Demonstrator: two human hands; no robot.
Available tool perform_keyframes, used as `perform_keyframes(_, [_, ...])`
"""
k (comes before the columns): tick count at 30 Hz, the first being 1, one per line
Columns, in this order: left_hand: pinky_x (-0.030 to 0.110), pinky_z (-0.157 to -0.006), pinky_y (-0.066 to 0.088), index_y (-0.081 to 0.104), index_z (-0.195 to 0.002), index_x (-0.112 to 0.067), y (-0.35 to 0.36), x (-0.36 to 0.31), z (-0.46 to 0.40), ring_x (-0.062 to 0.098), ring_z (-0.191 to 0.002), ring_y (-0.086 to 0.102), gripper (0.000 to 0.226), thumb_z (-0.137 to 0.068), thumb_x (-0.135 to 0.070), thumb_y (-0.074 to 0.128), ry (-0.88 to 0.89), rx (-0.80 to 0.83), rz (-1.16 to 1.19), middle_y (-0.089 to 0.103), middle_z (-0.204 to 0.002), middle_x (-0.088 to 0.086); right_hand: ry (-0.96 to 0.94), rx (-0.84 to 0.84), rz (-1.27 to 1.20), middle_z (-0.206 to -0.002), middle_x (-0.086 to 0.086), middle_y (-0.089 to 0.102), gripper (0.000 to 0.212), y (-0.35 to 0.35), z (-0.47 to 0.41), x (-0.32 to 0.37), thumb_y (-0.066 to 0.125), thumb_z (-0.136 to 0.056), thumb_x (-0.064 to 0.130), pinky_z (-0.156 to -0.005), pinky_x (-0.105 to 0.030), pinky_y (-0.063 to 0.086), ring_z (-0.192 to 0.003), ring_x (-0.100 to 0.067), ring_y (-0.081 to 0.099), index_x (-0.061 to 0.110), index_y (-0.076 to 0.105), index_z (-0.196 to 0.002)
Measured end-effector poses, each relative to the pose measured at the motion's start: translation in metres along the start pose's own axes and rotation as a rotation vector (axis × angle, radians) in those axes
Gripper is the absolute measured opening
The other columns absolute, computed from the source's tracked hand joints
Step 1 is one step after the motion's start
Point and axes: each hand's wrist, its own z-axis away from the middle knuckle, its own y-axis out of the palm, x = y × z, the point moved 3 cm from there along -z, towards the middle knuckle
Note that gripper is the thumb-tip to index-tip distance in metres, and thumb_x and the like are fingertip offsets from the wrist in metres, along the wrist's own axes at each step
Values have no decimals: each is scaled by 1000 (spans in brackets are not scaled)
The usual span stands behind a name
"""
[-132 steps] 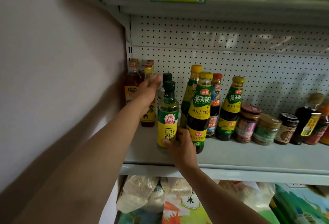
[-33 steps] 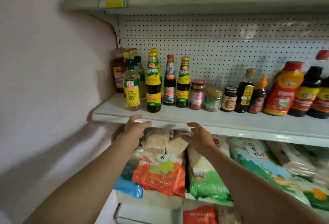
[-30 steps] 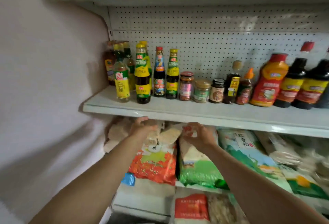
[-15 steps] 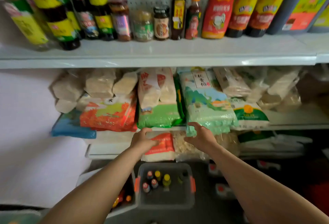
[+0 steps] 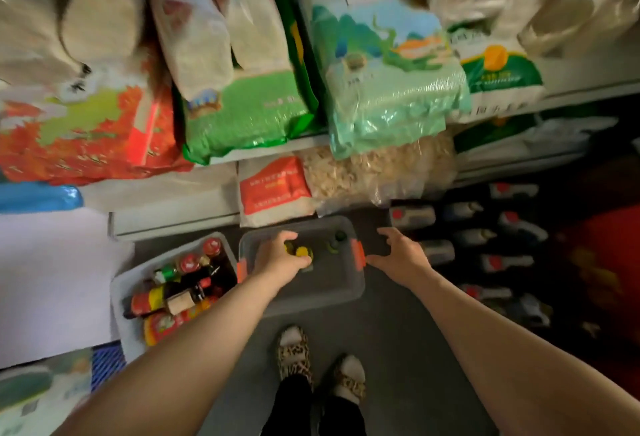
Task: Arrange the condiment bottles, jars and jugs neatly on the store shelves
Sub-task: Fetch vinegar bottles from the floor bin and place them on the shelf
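I look straight down at a grey plastic bin with orange side latches [image 5: 346, 283] standing on the grey floor [image 5: 398, 349] below the lowest shelf. Inside it I count two yellow-capped bottles [image 5: 302, 251] standing side by side and two dark green-capped bottles [image 5: 337, 240] toward the bin's right end; only their tops show, so labels and bodies cannot be read. My left hand [image 5: 280, 257] is over the bin's left part, fingers curled loosely downward just beside the yellow caps; I cannot tell whether they touch or grip one. My right hand [image 5: 401, 255] hovers outside the bin's right latch, fingers spread wide and holding nothing. To the left, touching or just beside the first bin, stands a second light grey plastic bin [image 5: 121, 297] packed with mixed sauce bottles with red caps and dark glass [image 5: 180, 283], some upright and some lying flat; the count is unclear because of overlap. Above the bins, bagged rice in green, orange and clear plastic packs [image 5: 388, 89] overhangs the white metal shelf edge [image 5: 173, 217] near the back rim of the first bin. To the right, about ten dark jugs with red-marked white labels [image 5: 509, 262] lie in rows on the floor, blurred. Two feet in leopard-print slippers [image 5: 294, 352] stand just in front of the first bin.
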Motion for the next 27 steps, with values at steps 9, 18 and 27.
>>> perform_keyframes(9, [40,-96,49,62,-123,-25,109,60,-110,26,-114,61,39,-88,-41,70,9,28,16,66,-123,5,176,55,-93,-127,-4,65,49,106,-104,-78,67,-89,43,-88,-35,51,-116,-25,61,25,59,-133])
perform_keyframes(18, [42,-105,47,48,-142,-20,221,94,-218,20,-126,55,56,-92,-31,69,69,126,211,55,-141,10,239,29,-95,-111,-2,74,31,189,-213,-147,57,-94,47,-66,-26,38,-105,-25,66,26,77,-105])
perform_keyframes(27, [16,-96,29,46,-145,-31,268,89,-279,21,-132,48,65,-86,-37,73,233,150,-26,53,-144,3,283,-56,-272,-105,-7,76,30,229,-257,-174,69,-86,47,-91,-38,54,-104,-28,68,24,79,-102])
